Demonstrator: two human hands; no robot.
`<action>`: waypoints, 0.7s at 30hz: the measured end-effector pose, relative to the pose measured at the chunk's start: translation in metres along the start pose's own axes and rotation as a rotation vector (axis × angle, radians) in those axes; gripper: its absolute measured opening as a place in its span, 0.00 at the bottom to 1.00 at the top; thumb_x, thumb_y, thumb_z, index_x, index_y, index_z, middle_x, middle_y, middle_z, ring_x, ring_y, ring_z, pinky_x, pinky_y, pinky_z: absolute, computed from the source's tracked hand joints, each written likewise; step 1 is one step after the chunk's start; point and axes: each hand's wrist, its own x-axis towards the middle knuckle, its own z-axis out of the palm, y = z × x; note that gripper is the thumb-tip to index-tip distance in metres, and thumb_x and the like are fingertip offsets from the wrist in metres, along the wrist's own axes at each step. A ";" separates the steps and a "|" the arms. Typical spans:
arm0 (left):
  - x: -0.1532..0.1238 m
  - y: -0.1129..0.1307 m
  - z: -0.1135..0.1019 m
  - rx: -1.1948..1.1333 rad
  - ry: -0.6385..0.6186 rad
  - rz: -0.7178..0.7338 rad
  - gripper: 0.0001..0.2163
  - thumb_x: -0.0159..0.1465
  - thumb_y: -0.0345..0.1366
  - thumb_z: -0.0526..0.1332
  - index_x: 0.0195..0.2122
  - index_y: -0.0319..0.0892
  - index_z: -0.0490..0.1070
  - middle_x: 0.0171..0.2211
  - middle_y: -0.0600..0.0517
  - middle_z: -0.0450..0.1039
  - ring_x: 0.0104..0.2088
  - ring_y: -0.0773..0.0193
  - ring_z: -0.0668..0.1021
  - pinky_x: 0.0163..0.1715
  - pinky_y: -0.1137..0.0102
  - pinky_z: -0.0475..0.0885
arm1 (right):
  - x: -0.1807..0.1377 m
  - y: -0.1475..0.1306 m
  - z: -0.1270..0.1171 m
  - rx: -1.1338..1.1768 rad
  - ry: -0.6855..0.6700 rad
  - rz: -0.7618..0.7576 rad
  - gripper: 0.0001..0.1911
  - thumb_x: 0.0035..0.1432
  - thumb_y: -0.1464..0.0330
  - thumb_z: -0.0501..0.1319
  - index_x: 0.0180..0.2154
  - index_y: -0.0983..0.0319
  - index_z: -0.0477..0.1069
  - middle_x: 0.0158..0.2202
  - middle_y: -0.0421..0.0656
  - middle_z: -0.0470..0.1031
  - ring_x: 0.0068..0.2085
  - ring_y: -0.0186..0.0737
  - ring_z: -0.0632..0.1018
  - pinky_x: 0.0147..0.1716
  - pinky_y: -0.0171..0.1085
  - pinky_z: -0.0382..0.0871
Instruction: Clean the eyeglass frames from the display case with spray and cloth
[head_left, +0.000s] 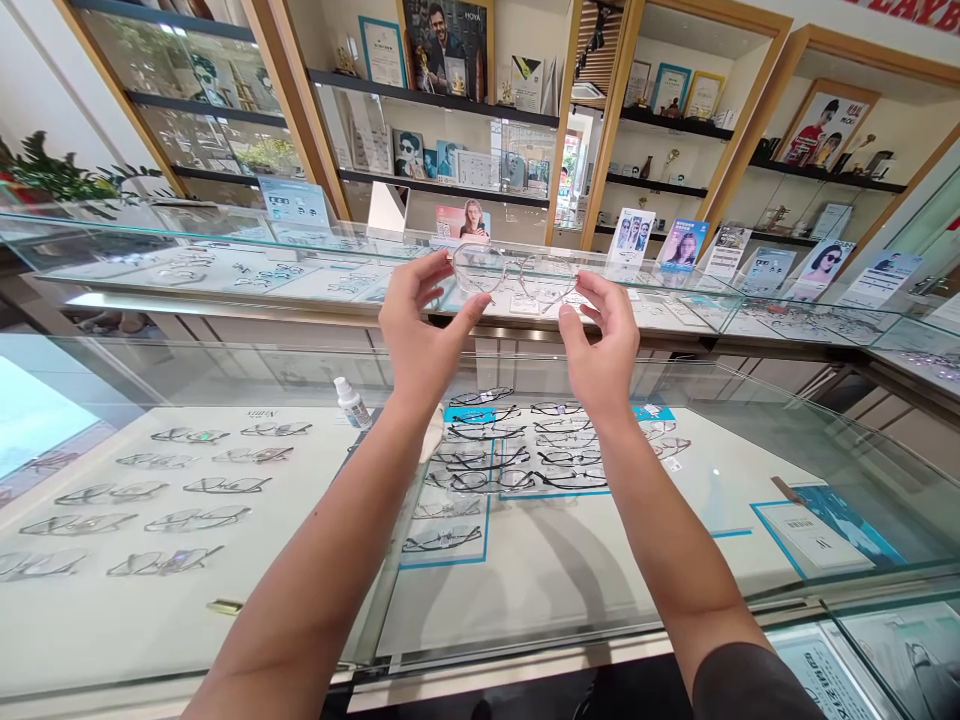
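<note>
Eyeglasses (502, 277) between left hand (421, 325) and right hand (604, 345), 2 clear lenses (478, 268) faint

Glass display counter (540, 600) with rows of eyeglasses (491, 460) and a bottle (350, 402)

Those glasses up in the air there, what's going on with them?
A person is holding up a pair of thin-rimmed eyeglasses, with the left hand at one side of the frame and the right hand at the other. Below is a glass display case, where more eyeglasses lie in rows. A small white bottle shows beside the left forearm.
</note>
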 end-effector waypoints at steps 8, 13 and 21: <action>0.002 -0.006 -0.002 0.014 -0.006 -0.116 0.25 0.64 0.46 0.75 0.60 0.50 0.74 0.59 0.44 0.79 0.57 0.52 0.83 0.50 0.60 0.80 | -0.004 -0.014 0.001 -0.062 -0.042 -0.014 0.20 0.68 0.65 0.62 0.60 0.51 0.74 0.60 0.47 0.78 0.61 0.49 0.79 0.59 0.55 0.79; -0.003 0.004 0.003 0.121 0.082 -0.047 0.26 0.63 0.47 0.75 0.60 0.50 0.73 0.58 0.44 0.78 0.56 0.52 0.82 0.49 0.59 0.79 | -0.004 0.001 0.006 0.015 -0.044 0.040 0.21 0.68 0.63 0.63 0.61 0.50 0.74 0.63 0.47 0.77 0.63 0.49 0.79 0.61 0.55 0.78; -0.015 0.025 0.011 0.229 0.217 0.090 0.29 0.60 0.52 0.77 0.58 0.48 0.73 0.54 0.44 0.77 0.57 0.46 0.78 0.60 0.50 0.74 | -0.002 0.034 0.020 0.329 -0.007 0.359 0.21 0.66 0.56 0.64 0.58 0.54 0.76 0.62 0.47 0.80 0.66 0.48 0.79 0.67 0.57 0.74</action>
